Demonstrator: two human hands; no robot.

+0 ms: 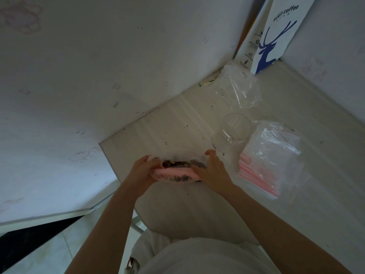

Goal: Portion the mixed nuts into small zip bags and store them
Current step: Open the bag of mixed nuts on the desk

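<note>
- The pale, ribbed table top [177, 119] fills the corner between two white walls and carries everything; dark crumbs and specks lie scattered over its middle.
- A white paper carrier bag printed with a blue deer [276, 36] stands at the far corner against the wall, well apart from the work.
- A stack of small clear zip bags with red seal strips [264, 167] lies flat on the right of the table, just beside the right hand. As far as can be seen they are all flat and unfilled, so I judge the portioning has hardly begun.
- A large crumpled clear plastic bag [239, 88] lies further back, near the carrier bag, with nothing visible inside.
- A clear round plastic cup [235, 126] stands between the crumpled bag and the zip bags; it looks empty, and may serve as a scoop.
- The clear, pink-edged bag of mixed nuts [177, 169] sits at the near edge of the table, its mouth spread so brown and yellow nuts show inside.
- The left hand [142, 171] is curled round the bag's left end, fingers closed on the plastic.
- The right hand [213, 171] grips the right end likewise, thumb on the pink edge.
- No filled or stored portion is in view; filling, sealing and storing all appear to remain.
</note>
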